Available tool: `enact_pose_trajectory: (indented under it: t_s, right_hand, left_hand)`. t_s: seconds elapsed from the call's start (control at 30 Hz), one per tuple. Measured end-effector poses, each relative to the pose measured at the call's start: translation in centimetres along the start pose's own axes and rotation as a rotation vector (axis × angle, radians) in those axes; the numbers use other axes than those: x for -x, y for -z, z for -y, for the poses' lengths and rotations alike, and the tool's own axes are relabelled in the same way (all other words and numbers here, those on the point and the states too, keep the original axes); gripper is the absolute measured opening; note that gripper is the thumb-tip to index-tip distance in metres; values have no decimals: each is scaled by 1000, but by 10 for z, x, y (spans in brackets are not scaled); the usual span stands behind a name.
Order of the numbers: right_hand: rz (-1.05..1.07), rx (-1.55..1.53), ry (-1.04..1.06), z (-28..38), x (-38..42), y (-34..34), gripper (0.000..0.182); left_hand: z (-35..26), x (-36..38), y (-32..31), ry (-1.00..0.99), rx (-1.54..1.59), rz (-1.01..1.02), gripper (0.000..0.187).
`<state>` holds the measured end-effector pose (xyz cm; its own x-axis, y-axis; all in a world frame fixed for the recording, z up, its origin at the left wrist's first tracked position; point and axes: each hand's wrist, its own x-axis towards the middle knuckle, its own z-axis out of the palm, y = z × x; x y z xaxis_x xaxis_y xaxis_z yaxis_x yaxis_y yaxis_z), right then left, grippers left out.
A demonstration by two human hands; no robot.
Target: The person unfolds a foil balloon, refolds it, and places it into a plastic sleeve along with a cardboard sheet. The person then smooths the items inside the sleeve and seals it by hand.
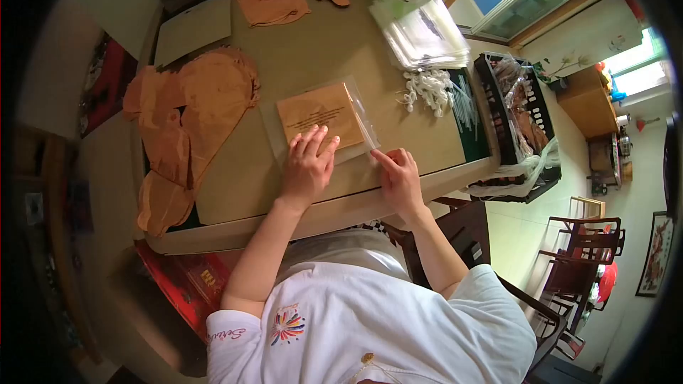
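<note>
A flat orange-brown folded piece (320, 110) with several lines of small dark print lies on a clear plastic bag (270, 124), whose margin shows around it. My left hand (307, 169) rests flat on the piece's lower part, fingers stretched out. At the bag's lower right corner is my right hand (400, 179), its fingers curled and one digit reaching the plastic edge. It appears to pinch that edge; the exact contact is small. To the left spreads a pile of orange-brown cut-out sheets (196, 99).
Clear plastic bags (423, 32) are stacked at the back right, beside white cords (430, 91) and thin clear sticks (466, 103). More orange-brown pieces (274, 7) and a grey-beige board (192, 28) lie at the back. A black crate (551, 128) stands off the table's right end.
</note>
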<state>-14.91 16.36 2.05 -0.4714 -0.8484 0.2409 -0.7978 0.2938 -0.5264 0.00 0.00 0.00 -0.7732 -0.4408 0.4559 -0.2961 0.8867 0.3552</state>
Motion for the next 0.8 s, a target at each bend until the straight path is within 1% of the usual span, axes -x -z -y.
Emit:
enact_pose_trajectory:
  t_s: [0.07,0.27,0.37,0.47,0.57,0.67,0.77,0.8]
  right_hand:
    - [-32,-4,28,4,-4,-2,45]
    - [-14,-32,50,4,-1,5,44]
    - [-26,-70,23,3,-1,5,46]
    - [-17,10,53,4,-6,-1,49]
    - [35,91,35,10,-9,1,51]
    - [-22,38,67,11,-10,3,43]
    - [-148,-283,-169,0,-6,-1,26]
    - [-155,-175,-153,0,-11,0,21]
  left_hand:
    - [3,-1,1,-8,-11,-8,35]
    - [0,-1,2,-4,-1,-2,35]
    - [1,-1,1,-2,-4,-8,35]
    - [3,1,-1,-15,-18,-11,35]
    - [3,0,1,-21,-35,13,34]
    - [-2,-1,9,-5,-1,47,36]
    - [-2,-1,10,-40,16,51,39]
    - [-2,0,9,-38,1,57,39]
